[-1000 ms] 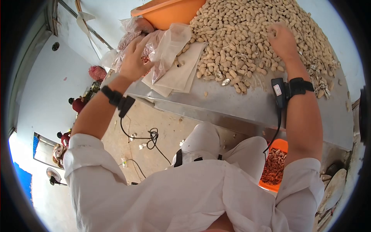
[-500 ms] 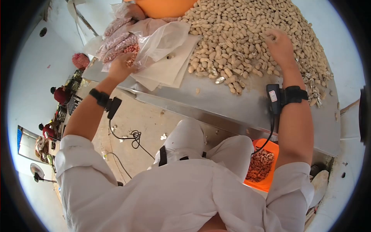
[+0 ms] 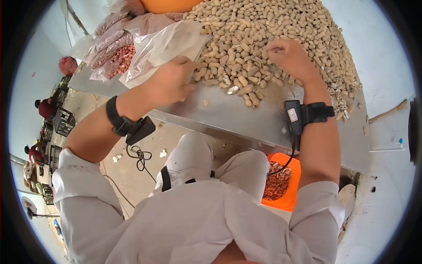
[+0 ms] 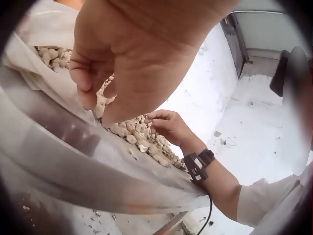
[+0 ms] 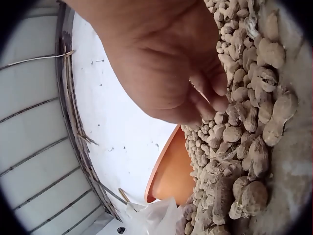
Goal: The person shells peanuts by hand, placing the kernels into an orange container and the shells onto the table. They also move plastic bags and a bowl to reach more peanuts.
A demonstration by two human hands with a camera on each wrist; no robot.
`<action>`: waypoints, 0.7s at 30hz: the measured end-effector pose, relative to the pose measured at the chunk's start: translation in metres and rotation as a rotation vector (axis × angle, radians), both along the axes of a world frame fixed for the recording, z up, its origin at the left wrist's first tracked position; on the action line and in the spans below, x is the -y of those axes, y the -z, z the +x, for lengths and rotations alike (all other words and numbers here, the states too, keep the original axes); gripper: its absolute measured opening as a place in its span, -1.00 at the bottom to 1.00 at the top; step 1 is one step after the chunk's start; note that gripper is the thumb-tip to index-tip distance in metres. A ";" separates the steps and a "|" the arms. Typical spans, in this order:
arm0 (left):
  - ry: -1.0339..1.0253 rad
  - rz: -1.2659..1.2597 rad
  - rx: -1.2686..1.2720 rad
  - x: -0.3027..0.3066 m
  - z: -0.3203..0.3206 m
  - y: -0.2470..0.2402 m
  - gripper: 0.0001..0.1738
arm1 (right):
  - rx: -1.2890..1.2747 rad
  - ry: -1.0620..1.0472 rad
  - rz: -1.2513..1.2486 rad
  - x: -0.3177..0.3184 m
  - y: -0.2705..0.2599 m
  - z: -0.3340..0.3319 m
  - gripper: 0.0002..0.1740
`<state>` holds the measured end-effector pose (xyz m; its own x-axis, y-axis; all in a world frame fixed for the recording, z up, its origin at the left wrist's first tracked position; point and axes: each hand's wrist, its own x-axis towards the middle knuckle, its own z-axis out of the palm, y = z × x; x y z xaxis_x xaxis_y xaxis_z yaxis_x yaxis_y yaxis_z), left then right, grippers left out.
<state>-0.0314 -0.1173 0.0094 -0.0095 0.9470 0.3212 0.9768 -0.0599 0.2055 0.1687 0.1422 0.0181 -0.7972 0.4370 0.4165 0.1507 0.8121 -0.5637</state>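
Observation:
A large heap of unshelled peanuts (image 3: pixel 263 26) covers the back and right of the metal table (image 3: pixel 246 121). My left hand (image 3: pixel 171 81) hovers over the table's front edge, left of the heap; in the left wrist view its fingers (image 4: pixel 88 95) are loosely bent, with a gap to the thumb and nothing seen between. My right hand (image 3: pixel 290 59) is low over the heap with bent fingers; in the right wrist view its fingertips (image 5: pixel 220 103) overlap the peanuts, and I cannot tell whether they hold one. Left of the heap, a clear plastic bag (image 3: pixel 151 48) lies beside reddish shelled peanuts (image 3: pixel 125 57).
An orange basin (image 3: pixel 171 5) stands at the back, next to bagged peanuts (image 3: pixel 107 35). Below the table's front edge, by my knee, is an orange tub (image 3: pixel 292 178) of reddish kernels. A cable (image 3: pixel 140 158) hangs from my left wrist. People and black crates (image 3: pixel 64 121) are at far left.
My left hand has gone to the bag of shelled peanuts, then come away rightward toward the heap. The right hand stays over the heap, slightly lower. The head view has shifted right.

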 end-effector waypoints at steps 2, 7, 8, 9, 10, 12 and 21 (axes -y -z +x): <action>0.011 0.016 -0.096 -0.020 -0.010 0.009 -0.48 | 0.081 -0.016 -0.062 0.007 -0.001 -0.002 -0.81; -0.083 -0.032 -0.037 -0.049 -0.007 0.008 -0.67 | 0.167 -0.118 -0.113 0.020 -0.011 0.000 -0.77; -0.062 -0.018 -0.039 -0.055 -0.009 0.010 -0.68 | 0.243 -0.152 -0.193 0.030 -0.021 0.003 -0.77; -0.073 -0.018 -0.041 -0.059 -0.010 0.011 -0.62 | 0.319 -0.185 -0.272 0.041 -0.030 0.006 -0.76; -0.085 -0.016 -0.043 -0.063 -0.010 0.012 -0.57 | 0.395 -0.271 -0.320 0.051 -0.033 0.007 -0.75; -0.094 0.008 -0.027 -0.071 -0.012 0.014 -0.50 | 0.542 -0.445 -0.409 0.070 -0.039 0.006 -0.71; 0.036 0.096 0.052 -0.091 -0.008 0.017 -0.53 | 0.519 -0.542 -0.006 0.083 -0.018 -0.006 -0.62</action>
<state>-0.0394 -0.0264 -0.0076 0.0045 0.9120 0.4101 0.9618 -0.1162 0.2480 0.1629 0.0596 0.0360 -0.9948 -0.0719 -0.0725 -0.0221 0.8451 -0.5341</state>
